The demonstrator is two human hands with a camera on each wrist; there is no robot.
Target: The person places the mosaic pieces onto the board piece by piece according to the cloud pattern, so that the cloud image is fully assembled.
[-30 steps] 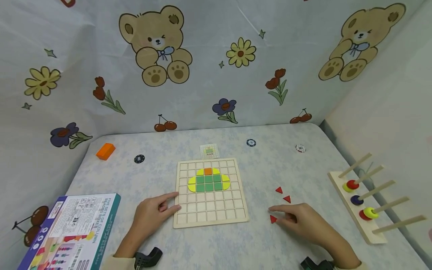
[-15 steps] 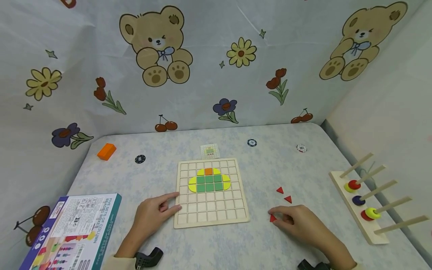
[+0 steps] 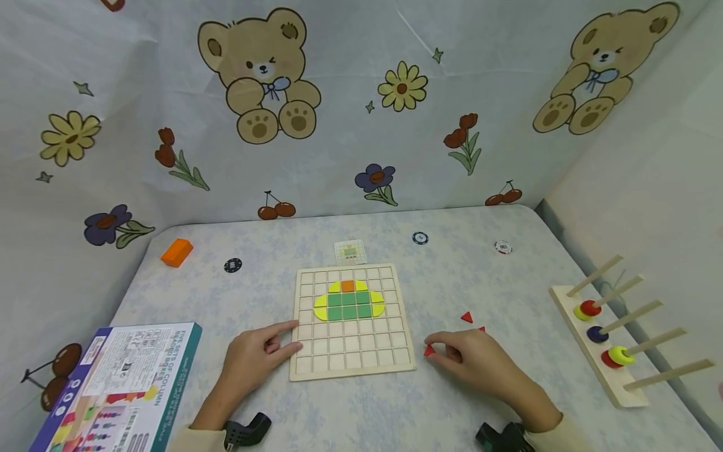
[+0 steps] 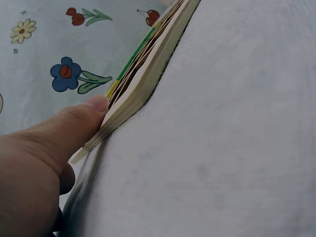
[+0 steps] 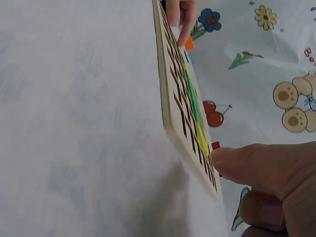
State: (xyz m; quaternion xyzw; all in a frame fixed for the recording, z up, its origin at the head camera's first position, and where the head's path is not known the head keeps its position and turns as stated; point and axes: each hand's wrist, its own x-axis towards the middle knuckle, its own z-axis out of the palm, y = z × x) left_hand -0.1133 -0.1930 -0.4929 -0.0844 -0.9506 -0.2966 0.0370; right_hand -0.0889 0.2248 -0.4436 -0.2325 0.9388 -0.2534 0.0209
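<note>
Around the wooden grid board [image 3: 350, 361], bare table [image 3: 452, 276] lies open behind and in front. The left hand [image 3: 254, 358] blocks its left edge. Right of it sit the right hand [image 3: 471, 358], red triangles [image 3: 466, 317] and, farther off, the peg rack [image 3: 610, 351].

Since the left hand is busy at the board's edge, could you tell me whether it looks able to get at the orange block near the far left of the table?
Probably yes. The left hand only rests its fingers on the wooden grid board, and nothing but bare tabletop lies between it and the orange block. It would need a long forward stretch, though.
</note>
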